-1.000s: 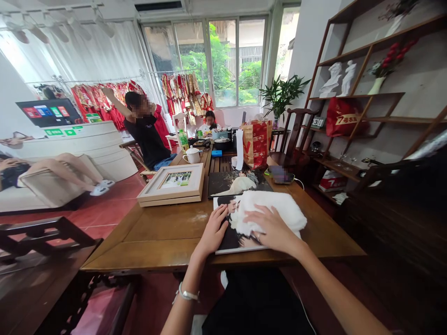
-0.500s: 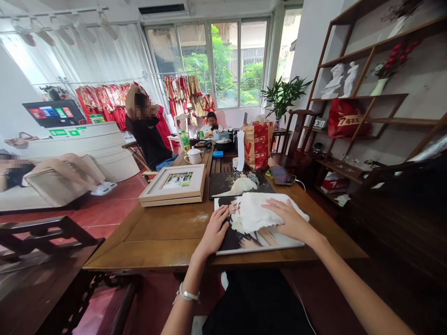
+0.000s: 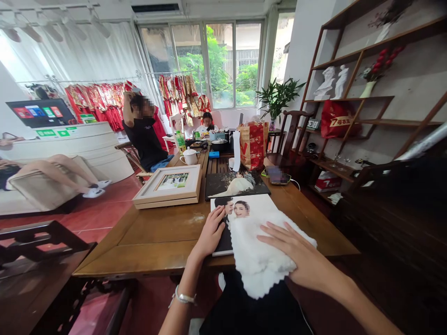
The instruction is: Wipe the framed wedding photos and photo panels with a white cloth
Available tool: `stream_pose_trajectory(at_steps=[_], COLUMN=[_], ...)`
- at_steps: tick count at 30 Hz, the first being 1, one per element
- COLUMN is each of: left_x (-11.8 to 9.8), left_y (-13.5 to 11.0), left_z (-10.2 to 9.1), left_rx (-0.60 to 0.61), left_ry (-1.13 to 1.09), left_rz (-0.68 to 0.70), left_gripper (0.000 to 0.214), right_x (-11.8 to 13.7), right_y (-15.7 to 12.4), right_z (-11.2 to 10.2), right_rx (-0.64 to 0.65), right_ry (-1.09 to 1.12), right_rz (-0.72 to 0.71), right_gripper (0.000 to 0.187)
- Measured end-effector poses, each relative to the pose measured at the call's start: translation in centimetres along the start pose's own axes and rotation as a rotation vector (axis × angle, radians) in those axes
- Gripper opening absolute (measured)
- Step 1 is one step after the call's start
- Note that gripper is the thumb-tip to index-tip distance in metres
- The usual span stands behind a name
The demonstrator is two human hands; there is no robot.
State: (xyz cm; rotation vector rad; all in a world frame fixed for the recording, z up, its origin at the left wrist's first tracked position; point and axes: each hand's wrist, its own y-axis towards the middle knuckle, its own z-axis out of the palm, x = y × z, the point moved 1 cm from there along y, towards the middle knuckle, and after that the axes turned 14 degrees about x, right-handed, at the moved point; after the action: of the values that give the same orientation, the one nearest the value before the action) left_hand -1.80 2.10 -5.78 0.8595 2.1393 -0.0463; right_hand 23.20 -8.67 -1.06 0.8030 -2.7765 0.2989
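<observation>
A large photo print [image 3: 244, 209] of a couple lies at the near edge of the wooden table [image 3: 157, 232]. My left hand [image 3: 211, 232] rests on its left edge with the fingers spread flat, holding it down. My right hand [image 3: 296, 253] lies flat, fingers stretched out, on a white cloth [image 3: 256, 256] that covers the lower right part of the print and hangs over the table's front edge.
Beyond the print lie a dark photo print [image 3: 235, 184] and a light wooden picture frame [image 3: 169, 185]. A phone [image 3: 278, 176], a red paper bag [image 3: 253, 144] and a teapot [image 3: 189, 157] stand farther back. Two people sit at the far end; shelves stand on the right.
My right hand has drawn the white cloth down from the print's upper right to its lower edge, uncovering the faces. The left hand has stayed in place.
</observation>
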Motion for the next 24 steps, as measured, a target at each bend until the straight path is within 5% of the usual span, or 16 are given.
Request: stream_pose_trajectory(at_steps=[7,13,17,24], left_x=[-0.2,-0.2,-0.1,0.2], left_y=[-0.1,-0.1,-0.1,0.0], left_z=[-0.2,-0.2,-0.2,0.0], left_rx=[0.027,0.024,0.021,0.02], left_ry=[0.03,0.019,0.021,0.03], left_rz=[0.004,0.013,0.012,0.012], left_gripper=[0.044,0.044,0.044,0.045], right_x=[-6.4,-8.0,-7.0,-3.4], right_y=[6.8,11.3,9.6,0.8], right_z=[-2.3,-3.5,-2.6,0.5], right_rx=[-0.095,-0.111,-0.113,-0.115], right_ry=[-0.041,-0.042,-0.061,-0.11], right_rz=[0.114,0.217,0.217,0.117], right_gripper=[0.069,0.064,0.067,0.084])
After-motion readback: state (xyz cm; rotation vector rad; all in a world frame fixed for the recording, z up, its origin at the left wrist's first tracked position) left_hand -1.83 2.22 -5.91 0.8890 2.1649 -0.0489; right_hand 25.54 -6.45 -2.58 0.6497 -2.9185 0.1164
